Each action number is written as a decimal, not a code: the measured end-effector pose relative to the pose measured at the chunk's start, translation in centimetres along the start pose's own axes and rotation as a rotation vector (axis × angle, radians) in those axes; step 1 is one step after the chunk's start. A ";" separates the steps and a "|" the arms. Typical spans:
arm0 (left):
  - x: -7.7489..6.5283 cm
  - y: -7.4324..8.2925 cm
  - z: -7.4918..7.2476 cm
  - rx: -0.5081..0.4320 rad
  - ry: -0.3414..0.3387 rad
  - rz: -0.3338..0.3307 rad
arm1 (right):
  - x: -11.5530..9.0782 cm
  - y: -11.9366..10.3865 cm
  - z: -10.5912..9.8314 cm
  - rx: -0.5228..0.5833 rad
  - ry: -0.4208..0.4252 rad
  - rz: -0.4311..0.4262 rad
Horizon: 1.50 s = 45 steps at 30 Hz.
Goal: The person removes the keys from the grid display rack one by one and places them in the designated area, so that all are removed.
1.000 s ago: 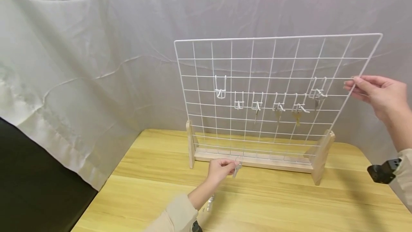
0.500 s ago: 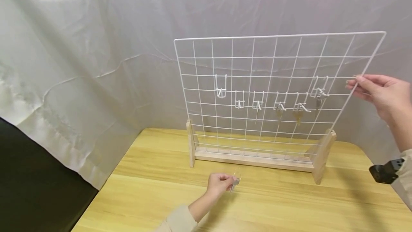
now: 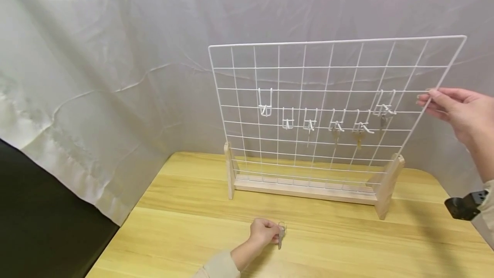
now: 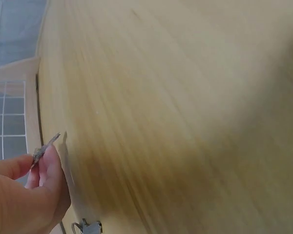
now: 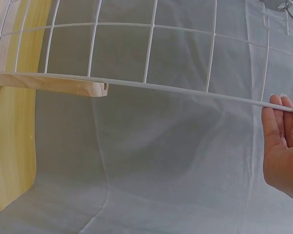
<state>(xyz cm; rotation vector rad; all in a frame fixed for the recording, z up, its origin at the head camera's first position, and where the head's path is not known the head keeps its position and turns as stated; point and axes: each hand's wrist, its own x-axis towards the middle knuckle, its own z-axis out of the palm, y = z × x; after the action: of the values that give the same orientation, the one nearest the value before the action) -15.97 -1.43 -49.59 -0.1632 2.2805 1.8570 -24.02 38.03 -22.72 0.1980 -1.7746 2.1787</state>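
Observation:
My left hand [image 3: 264,232] is low over the table and pinches a silver key [image 3: 280,241] with a ring at its top. In the left wrist view the key [image 4: 48,146] sticks out between thumb and fingers, just above the tabletop. At the right, my right hand [image 3: 461,110] grips the side edge of a white wire grid [image 3: 335,40] between thumb and fingers. The right wrist view shows those fingers [image 5: 272,127] at the frame's outer wire. Hooks hang on the grid, among them a bare-looking left hook [image 3: 265,110]; a brass-coloured key [image 3: 359,140] and a dark key [image 3: 383,122] hang at the right.
A wooden base [image 3: 305,191] with two upright feet holds the grid on the yellow wood table [image 3: 185,196]. A small metal item with a ring [image 4: 91,227] lies on the table near the left hand. Grey curtains [image 3: 154,20] stand behind and at the left.
My left hand has come down and toward the near side, away from the grid's base, with the key still pinched. The right hand keeps its hold on the grid's edge.

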 end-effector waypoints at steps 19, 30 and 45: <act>-0.1 1.0 0.3 0.273 0.002 0.055 | -0.1 -0.1 0.2 0.034 -0.008 -0.005; -0.3 0.7 0.1 0.483 -0.012 0.152 | -0.3 -0.2 0.4 0.042 -0.010 -0.007; 2.1 4.3 -1.7 0.369 -0.121 0.275 | -0.2 0.0 0.2 0.015 -0.009 -0.022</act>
<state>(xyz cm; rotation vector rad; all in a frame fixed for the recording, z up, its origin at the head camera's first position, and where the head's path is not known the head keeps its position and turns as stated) -19.02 -2.16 -45.63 0.3226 2.6092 1.4648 -23.88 37.79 -22.72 0.2308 -1.7535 2.1791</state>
